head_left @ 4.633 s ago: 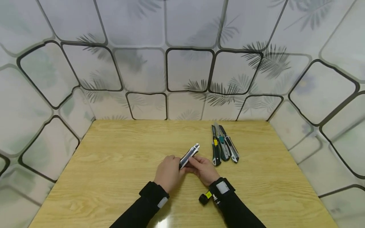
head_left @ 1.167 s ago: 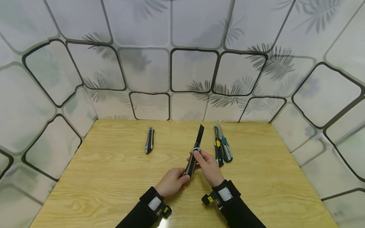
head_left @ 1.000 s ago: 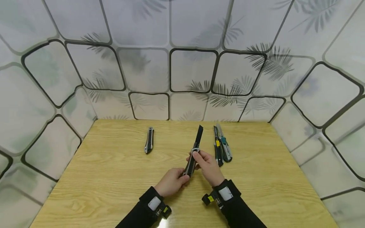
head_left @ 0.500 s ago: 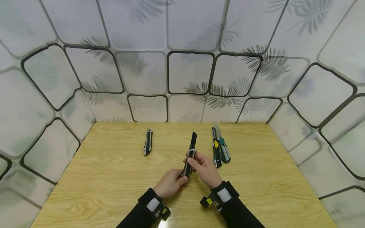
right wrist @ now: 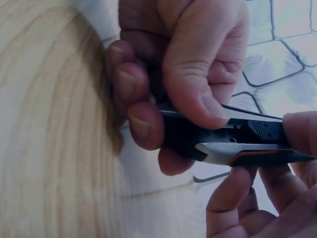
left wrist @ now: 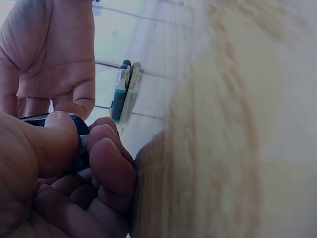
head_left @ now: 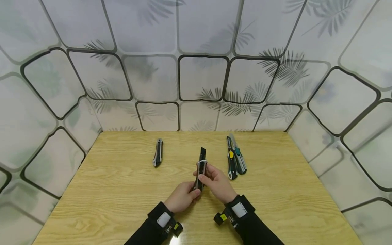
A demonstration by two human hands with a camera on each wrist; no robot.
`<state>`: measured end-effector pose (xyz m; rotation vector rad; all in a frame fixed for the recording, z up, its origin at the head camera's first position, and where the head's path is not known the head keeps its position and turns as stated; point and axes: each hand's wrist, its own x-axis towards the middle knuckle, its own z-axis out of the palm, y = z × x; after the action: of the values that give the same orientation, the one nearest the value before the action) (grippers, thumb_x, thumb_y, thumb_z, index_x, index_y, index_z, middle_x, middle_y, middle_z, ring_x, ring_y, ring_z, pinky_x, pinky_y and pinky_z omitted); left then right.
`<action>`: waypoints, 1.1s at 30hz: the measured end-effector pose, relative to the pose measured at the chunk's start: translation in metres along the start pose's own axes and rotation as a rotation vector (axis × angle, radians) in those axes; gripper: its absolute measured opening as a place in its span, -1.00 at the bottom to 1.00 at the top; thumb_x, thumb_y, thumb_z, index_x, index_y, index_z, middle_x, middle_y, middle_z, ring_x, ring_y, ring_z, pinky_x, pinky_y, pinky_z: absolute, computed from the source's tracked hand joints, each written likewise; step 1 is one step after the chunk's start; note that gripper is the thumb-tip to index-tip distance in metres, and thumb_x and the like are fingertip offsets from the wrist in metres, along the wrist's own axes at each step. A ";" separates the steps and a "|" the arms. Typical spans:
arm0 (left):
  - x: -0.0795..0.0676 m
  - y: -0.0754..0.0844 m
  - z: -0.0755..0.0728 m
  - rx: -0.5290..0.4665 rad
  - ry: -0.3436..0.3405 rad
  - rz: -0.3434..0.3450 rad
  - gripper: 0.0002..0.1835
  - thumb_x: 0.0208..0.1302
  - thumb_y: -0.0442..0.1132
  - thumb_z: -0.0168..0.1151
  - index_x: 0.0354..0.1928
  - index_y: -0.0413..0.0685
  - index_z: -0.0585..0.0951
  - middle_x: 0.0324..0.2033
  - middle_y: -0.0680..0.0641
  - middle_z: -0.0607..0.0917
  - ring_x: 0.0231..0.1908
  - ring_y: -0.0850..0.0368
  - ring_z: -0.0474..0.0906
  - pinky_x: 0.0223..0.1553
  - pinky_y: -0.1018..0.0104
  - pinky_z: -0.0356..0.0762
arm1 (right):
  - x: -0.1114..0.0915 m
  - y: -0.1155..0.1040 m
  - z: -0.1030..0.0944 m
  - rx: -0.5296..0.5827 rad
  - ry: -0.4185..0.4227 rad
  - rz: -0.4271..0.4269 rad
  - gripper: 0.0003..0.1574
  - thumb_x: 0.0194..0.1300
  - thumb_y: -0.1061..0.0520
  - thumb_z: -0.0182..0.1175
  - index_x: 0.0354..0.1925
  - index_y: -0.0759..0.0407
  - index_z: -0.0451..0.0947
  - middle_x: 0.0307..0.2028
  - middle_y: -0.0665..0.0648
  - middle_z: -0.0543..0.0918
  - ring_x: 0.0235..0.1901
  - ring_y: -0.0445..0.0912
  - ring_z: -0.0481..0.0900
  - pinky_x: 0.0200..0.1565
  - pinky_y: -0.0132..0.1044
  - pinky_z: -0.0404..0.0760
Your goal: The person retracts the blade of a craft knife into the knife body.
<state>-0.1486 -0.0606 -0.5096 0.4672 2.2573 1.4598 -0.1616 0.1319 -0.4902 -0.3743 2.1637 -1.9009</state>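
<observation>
In the head view my left hand point(head_left: 180, 196) grips the tail end of a black-and-silver utility knife point(head_left: 201, 168), which points away from me above the table. My right hand point(head_left: 220, 185) holds the knife's body from the right, thumb on its face. A short length of dark blade point(head_left: 202, 152) sticks out of the tip. In the right wrist view, the right thumb point(right wrist: 303, 131) lies at the knife's ribbed slider point(right wrist: 265, 131), while the left thumb presses near the tail. Fingers hide much of the knife in the left wrist view.
Another utility knife point(head_left: 158, 153) lies at the back left of the wooden table point(head_left: 116, 190). Right of the hands lie a black knife with a yellow slider point(head_left: 231, 160) and a teal-and-grey knife point(head_left: 241, 161), side by side. Patterned cloth walls point(head_left: 202, 78) surround the table.
Over the last second the blade has slid back into the held knife, and the right thumb has moved toward the tail. Earlier, a different silver knife was held; it now lies at the back left.
</observation>
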 end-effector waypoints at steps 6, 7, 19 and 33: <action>0.000 0.001 0.000 -0.011 -0.007 0.004 -0.76 0.66 -0.28 0.10 -0.22 -0.23 0.63 -0.50 0.04 0.55 -0.49 0.19 0.48 -0.44 0.42 0.38 | 0.000 0.001 0.000 -0.050 -0.030 -0.002 -0.33 0.63 0.18 0.17 0.59 0.15 0.32 0.24 0.25 0.72 0.33 0.10 0.62 0.22 -0.47 0.53; 0.000 0.000 0.000 -0.014 -0.007 0.006 -0.77 0.66 -0.28 0.10 -0.22 -0.23 0.63 -0.49 0.04 0.55 -0.49 0.19 0.48 -0.44 0.42 0.38 | 0.000 0.001 0.000 -0.054 -0.032 -0.002 -0.32 0.62 0.18 0.17 0.60 0.15 0.31 0.25 0.24 0.72 0.34 0.11 0.62 0.23 -0.48 0.53; 0.000 -0.001 0.000 -0.002 0.001 0.023 -0.76 0.65 -0.28 0.11 -0.22 -0.24 0.64 -0.51 0.05 0.54 -0.49 0.19 0.49 -0.43 0.41 0.39 | -0.001 -0.001 -0.002 0.011 -0.073 0.019 -0.20 0.51 0.31 0.23 0.62 0.17 0.27 0.36 0.30 0.64 0.44 0.21 0.52 0.21 -0.52 0.51; 0.003 -0.004 -0.002 0.013 0.010 0.023 -0.77 0.64 -0.28 0.13 -0.25 -0.22 0.65 -0.52 0.07 0.54 -0.51 0.22 0.48 -0.46 0.43 0.37 | 0.001 0.004 -0.001 0.007 -0.100 0.039 -0.17 0.52 0.35 0.20 0.64 0.23 0.20 0.28 0.37 0.68 0.37 0.21 0.60 0.14 -0.50 0.59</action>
<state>-0.1525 -0.0620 -0.5128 0.4925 2.2779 1.4632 -0.1633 0.1330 -0.4941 -0.4133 2.0846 -1.8281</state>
